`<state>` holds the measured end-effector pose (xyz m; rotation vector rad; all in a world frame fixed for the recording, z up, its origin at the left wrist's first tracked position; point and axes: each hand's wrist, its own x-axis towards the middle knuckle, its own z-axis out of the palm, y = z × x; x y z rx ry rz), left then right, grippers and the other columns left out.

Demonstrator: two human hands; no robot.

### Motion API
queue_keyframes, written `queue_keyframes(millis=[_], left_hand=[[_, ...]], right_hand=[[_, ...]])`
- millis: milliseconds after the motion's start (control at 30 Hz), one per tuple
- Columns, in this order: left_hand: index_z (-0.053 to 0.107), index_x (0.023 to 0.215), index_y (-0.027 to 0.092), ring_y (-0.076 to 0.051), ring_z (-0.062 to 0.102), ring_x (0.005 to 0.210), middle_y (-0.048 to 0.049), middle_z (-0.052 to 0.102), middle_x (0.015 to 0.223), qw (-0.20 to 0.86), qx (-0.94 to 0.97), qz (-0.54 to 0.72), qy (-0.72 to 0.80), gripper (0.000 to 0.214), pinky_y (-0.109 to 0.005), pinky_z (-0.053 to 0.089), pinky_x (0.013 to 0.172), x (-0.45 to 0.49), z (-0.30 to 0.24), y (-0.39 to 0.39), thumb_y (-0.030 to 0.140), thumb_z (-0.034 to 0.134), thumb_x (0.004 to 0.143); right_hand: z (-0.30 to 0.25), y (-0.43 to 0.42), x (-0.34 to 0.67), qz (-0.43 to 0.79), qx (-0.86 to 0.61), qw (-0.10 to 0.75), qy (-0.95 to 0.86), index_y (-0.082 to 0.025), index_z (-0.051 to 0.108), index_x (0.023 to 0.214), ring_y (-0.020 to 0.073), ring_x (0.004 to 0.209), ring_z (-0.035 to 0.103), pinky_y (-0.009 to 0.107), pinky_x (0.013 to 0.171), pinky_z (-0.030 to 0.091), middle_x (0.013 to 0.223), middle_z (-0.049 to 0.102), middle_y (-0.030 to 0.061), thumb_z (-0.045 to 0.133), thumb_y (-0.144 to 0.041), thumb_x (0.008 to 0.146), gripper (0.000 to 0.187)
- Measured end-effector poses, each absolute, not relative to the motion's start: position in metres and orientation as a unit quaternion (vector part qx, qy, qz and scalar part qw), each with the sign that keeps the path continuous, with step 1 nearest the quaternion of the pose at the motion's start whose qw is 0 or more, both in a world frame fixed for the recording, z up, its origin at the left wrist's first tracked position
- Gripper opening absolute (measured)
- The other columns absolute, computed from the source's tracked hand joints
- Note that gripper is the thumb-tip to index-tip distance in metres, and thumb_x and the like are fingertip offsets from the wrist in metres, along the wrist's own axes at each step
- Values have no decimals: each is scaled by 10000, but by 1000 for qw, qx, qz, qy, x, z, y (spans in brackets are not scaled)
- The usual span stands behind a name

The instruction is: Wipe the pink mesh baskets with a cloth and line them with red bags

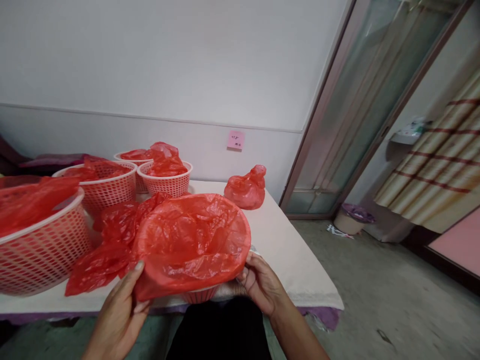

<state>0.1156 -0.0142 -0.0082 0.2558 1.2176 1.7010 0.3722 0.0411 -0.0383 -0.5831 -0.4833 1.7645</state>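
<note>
"Hands first: what are they doing?"

"Left hand (120,314): closed, thumb on top, fingers folded beneath the near left side of a perforated plastic basket (200,296). Right hand (262,286): partly curled, holding its right side. A red plastic bag (197,230) lines it."

"Where is it?"

"At the front edge of the cloth-covered table (287,250); the base is mostly hidden, so I can't tell whether it rests there."

"How will it handle?"

"Light, I'd judge, with a fairly stiff rim; the bag looks thin, slippery, easily torn. Pinch bag and rim together, at opposite sides."
</note>
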Motion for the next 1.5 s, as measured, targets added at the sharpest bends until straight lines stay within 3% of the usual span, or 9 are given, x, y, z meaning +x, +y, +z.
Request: queue_keyframes(millis=[167,367,500,600,733,1033,1200,1300,1500], left_hand=[[719,962,216,-76,575,562,21,680,862,495,133,690,512,178,-135,444,387,109,-24,-12,269,708,793],[710,861,204,-29,409,496,57,608,877,471,165,710,497,324,-104,271,282,107,-32,-10,396,845,638],[727,912,229,-56,496,619,43,632,994,458,153,709,514,380,-105,388,359,109,-30,-9,422,853,610],[732,931,242,-65,528,660,48,649,1041,460,144,708,517,362,-110,409,374,111,-27,-8,407,844,628],[737,893,231,-52,515,562,64,681,917,472,156,721,482,281,-111,330,306,114,-24,-8,350,831,657],[732,1016,258,-110,661,770,33,721,1036,491,129,714,483,183,-168,553,529,122,-14,-10,237,618,875],[720,939,230,-71,529,524,54,682,811,515,134,718,449,134,-165,494,442,117,-24,-10,280,694,818],[695,829,199,-71,497,497,58,620,694,516,141,702,470,131,-170,481,430,104,-45,-10,282,760,751],[697,849,198,-88,616,627,30,680,814,454,126,716,515,172,-150,535,520,77,-55,-15,242,768,699]], right_hand=[[-44,43,372,783,-219,551,-188,-152,584,691,42,505,474,129,446,351,585,548,-55,785,-128,684,203],[-47,41,368,754,-241,577,-201,-153,617,750,89,573,581,191,516,469,710,658,-10,775,-142,681,173],[-44,40,365,749,-251,590,-168,-164,608,708,74,519,547,193,511,482,639,635,-42,804,-161,648,205],[-44,40,363,757,-241,589,-149,-164,593,669,48,450,460,169,452,418,548,565,-68,828,-176,610,243],[-49,42,360,750,-245,592,-164,-167,586,698,30,462,428,137,411,330,571,545,-80,824,-172,589,262],[-68,49,361,715,-342,550,-264,-166,576,766,60,451,496,151,438,364,551,591,-31,811,-328,666,303],[-70,53,371,656,-394,576,-286,-168,582,765,93,476,553,165,428,391,579,630,-1,798,-377,680,313],[-62,53,381,603,-421,613,-290,-180,581,758,83,468,532,165,419,383,583,616,-26,793,-374,674,300],[-18,47,385,475,-438,645,-408,-194,610,890,95,457,497,199,448,397,536,575,-52,736,-414,752,289]])
